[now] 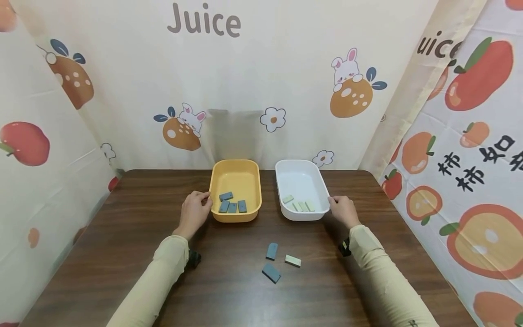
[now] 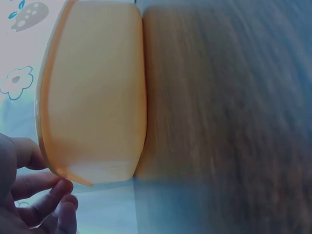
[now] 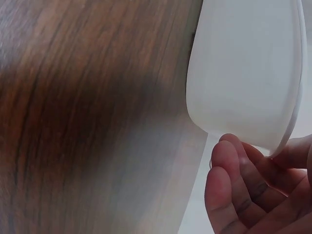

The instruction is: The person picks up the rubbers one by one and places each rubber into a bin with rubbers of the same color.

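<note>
Both hands are at the trays: the left hand (image 1: 194, 211) pinches the left rim of the yellow plastic tray (image 1: 235, 218), thumb and fingers on either side of the edge, while the right hand (image 1: 344, 210) grips the right rim of the white plastic tray (image 1: 303, 215). Blue-grey blocks (image 1: 242, 206) lie in the yellow tray, pale green blocks (image 1: 310, 205) in the white one — a split by colour. Two loose blue-grey blocks (image 1: 271, 273) and one loose pale green block (image 1: 293, 260) lie nearer the person on the wooden table (image 1: 229, 290).

The step in hand seems to be steadying or placing the trays (which, I cannot tell). Shifting them would call for an even, level pull; further sorting — for letting go and reaching toward the loose blocks.
</note>
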### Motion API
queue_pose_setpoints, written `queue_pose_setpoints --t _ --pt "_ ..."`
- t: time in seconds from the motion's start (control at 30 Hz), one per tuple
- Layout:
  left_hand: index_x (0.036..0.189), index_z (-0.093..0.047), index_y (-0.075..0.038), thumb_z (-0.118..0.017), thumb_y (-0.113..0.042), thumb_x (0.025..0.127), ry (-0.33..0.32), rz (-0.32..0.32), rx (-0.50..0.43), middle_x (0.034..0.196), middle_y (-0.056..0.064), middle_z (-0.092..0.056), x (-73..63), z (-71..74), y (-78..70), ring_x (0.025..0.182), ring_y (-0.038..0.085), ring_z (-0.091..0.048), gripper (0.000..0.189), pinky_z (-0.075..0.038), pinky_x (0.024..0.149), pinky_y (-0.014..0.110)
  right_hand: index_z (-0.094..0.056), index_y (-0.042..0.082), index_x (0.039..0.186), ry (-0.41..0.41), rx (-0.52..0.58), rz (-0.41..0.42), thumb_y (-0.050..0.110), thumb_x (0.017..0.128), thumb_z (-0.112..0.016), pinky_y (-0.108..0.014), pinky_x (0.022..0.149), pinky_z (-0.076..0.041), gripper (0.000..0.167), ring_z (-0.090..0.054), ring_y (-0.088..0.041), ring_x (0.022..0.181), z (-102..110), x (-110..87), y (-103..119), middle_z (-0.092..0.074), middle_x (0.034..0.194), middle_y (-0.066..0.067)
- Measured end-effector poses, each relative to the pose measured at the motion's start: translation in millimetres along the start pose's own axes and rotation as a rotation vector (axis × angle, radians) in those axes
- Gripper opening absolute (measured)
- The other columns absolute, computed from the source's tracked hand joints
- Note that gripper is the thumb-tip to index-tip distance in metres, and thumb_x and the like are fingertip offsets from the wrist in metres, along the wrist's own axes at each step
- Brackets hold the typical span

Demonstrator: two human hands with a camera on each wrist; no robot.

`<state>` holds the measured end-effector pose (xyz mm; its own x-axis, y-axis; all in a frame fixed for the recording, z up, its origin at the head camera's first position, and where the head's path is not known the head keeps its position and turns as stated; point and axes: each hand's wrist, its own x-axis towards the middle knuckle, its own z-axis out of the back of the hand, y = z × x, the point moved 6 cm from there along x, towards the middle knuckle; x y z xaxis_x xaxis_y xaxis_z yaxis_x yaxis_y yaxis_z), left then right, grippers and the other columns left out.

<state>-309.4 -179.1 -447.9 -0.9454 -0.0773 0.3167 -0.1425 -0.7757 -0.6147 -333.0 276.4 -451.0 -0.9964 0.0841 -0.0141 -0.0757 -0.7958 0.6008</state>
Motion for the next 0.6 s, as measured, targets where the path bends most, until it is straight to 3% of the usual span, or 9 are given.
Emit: queue_pose_setpoints --t 0.37,0.6 --pt "0.114 -0.071 -0.001 -0.058 -0.016 0.091 -0.012 -0.016 0.012 0.108 0.020 -0.063 -0.3 4.2 -11.8 0.103 0.037 -0.053 0.030 -0.044 0.088 0.050 -0.061 -0.009 0.124 0.000 0.013 -0.003 0.024 0.104 -0.039 -0.028 0.060 -0.046 0.044 -0.061 -0.020 0.069 0.3 -0.6 -0.2 -0.069 0.092 -0.021" --pt "0.115 -0.072 -0.004 -0.059 -0.018 0.092 0.029 -0.040 -0.011 0.113 0.019 -0.064 -3.2 3.5 -22.7 0.102 0.036 -0.055 0.029 -0.045 0.086 0.050 -0.060 -0.009 0.125 0.008 0.017 -0.015 0.024 0.103 -0.039 -0.030 0.062 -0.048 0.045 -0.063 -0.019 0.068 -1.8 0.5 -1.6 -0.070 0.097 -0.024"
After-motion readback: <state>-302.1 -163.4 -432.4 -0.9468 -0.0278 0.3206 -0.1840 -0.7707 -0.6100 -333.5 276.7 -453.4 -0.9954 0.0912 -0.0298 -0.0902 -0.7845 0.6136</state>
